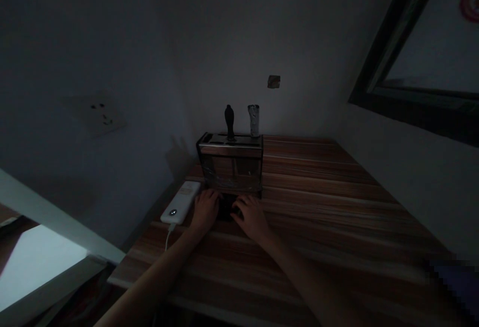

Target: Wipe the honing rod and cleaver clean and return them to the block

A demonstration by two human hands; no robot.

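A small black object [226,208] lies low on the table between my hands, too dark to tell its kind. My left hand [206,207] has its curled fingers at its left edge. From the other side, the fingers and thumb of my right hand [250,214] close on its right edge. Just behind stands a see-through knife block [232,167] with a dark frame. Out of its top stick a black handle [229,122] and a handle wrapped in something silvery [254,120].
Left of my left hand lies a white power bank [181,202] with a white cable [169,236] plugged in. The wood-grain table [318,197] meets walls at the back and right. A wall socket [100,115] is at left, and a dark frame [411,112] hangs at upper right.
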